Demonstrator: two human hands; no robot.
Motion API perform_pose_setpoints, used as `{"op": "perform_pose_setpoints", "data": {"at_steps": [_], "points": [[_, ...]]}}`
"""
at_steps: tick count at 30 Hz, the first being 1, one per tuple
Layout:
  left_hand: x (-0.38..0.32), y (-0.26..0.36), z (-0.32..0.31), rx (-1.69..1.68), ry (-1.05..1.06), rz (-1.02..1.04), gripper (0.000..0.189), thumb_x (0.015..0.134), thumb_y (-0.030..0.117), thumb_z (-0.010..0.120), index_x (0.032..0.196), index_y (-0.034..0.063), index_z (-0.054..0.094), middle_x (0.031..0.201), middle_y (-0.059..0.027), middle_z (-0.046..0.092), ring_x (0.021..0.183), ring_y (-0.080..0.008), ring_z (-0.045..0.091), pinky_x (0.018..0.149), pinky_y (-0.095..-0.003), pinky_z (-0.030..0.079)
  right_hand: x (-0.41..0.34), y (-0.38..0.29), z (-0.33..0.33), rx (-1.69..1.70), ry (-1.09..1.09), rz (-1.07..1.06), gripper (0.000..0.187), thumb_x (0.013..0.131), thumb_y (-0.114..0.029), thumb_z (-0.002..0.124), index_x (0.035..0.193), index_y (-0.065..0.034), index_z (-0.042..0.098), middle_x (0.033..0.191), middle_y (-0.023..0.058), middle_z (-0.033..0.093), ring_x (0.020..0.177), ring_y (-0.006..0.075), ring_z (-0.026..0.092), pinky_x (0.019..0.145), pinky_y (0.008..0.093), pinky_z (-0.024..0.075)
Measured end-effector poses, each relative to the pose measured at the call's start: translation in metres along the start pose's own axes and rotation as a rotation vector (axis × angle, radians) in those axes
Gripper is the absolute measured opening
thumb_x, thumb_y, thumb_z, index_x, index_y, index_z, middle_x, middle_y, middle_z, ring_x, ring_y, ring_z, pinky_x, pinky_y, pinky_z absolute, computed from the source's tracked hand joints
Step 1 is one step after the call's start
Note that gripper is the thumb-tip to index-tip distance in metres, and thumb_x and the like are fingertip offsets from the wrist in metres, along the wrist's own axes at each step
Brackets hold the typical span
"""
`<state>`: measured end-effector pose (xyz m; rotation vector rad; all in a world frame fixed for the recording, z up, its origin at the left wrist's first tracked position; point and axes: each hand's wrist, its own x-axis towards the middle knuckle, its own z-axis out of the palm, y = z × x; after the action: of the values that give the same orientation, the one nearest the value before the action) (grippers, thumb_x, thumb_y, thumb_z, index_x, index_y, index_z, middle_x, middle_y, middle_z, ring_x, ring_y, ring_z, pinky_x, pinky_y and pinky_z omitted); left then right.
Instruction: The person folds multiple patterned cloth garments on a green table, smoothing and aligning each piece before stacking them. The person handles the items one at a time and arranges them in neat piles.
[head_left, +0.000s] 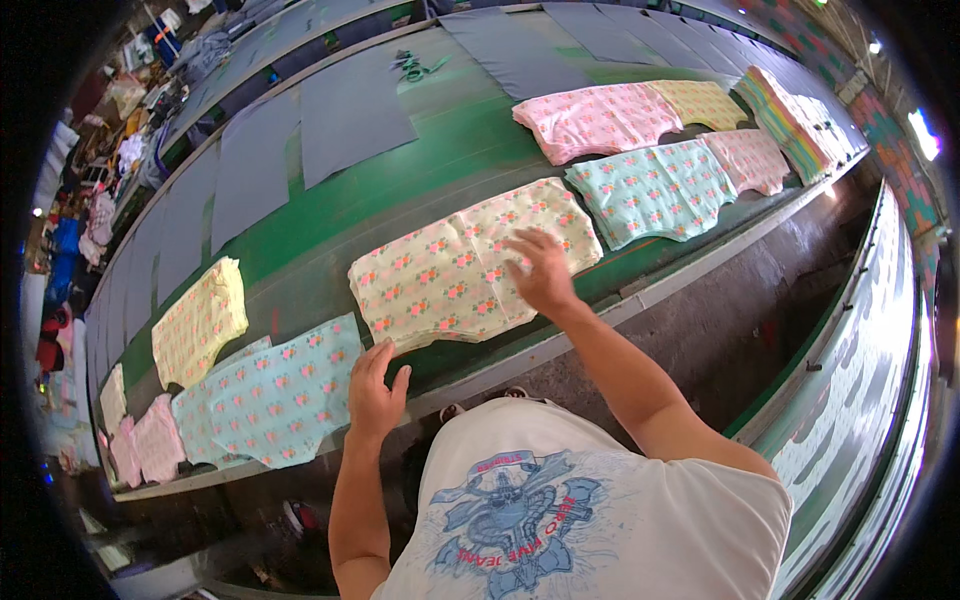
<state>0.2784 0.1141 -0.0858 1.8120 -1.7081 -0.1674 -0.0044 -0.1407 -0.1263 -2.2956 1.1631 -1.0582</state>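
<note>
A stack of cream floral-print cut fabric pieces (442, 277) lies on the long green table (330, 217) in front of me. Over the stack's right half is my right hand (541, 276), fingers spread; whether it presses on the cloth I cannot tell. My left hand (377, 390) is at the stack's lower left corner, thumb apart from the fingers, holding nothing visible. Just left of that hand lie light blue floral fabric pieces (277, 397), somewhat fanned out. A mint floral stack (652, 191) sits to the right of the cream one.
Pink floral pieces (596, 120), a yellow floral stack (201, 322) and striped cloth (787, 124) also lie on the table. Grey fabric panels (356, 112) line its far side. Behind me on the right runs another long table (840, 405). Assorted cloth clutter (127, 150) fills the far left.
</note>
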Motion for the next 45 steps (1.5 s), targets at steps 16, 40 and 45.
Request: {"op": "perform_pose_setpoints", "data": {"at_steps": [16,40,45], "points": [[0.042,-0.005,-0.003,-0.077,0.041,-0.065,0.043,0.094,0.017,0.076,0.131,-0.0031,0.068,0.137,-0.0227,0.069,0.130,-0.0408,0.062,0.111,-0.0486,0.050,-0.048,0.059,-0.062,0.250,0.261,0.312,0.023,0.106,-0.005,0.062,0.125,-0.0020,0.076,0.114,0.0102,0.077,0.101,0.0192,0.074,0.087,0.0346,0.0584],[0.111,-0.372,-0.158,-1.418,1.105,-1.265,0.053,0.101,0.029,0.058,0.149,0.0077,0.056,0.144,-0.0121,0.065,0.125,-0.0314,0.068,0.098,-0.0492,0.056,-0.057,-0.229,0.059,0.306,0.121,-0.075,0.023,0.095,0.010,0.065,0.114,0.0006,0.075,0.099,0.0172,0.077,0.091,0.0283,0.077,0.080,0.0350,0.0598],[0.105,-0.409,-0.169,-1.325,0.785,-1.172,0.054,0.107,0.035,0.051,0.153,0.0068,0.052,0.148,-0.0123,0.064,0.133,-0.0347,0.065,0.109,-0.0535,0.054,-0.097,-0.240,0.067,0.247,0.150,0.056,0.023,0.096,0.010,0.067,0.116,0.0022,0.075,0.101,0.0162,0.078,0.092,0.0250,0.077,0.082,0.0338,0.0598]]}}
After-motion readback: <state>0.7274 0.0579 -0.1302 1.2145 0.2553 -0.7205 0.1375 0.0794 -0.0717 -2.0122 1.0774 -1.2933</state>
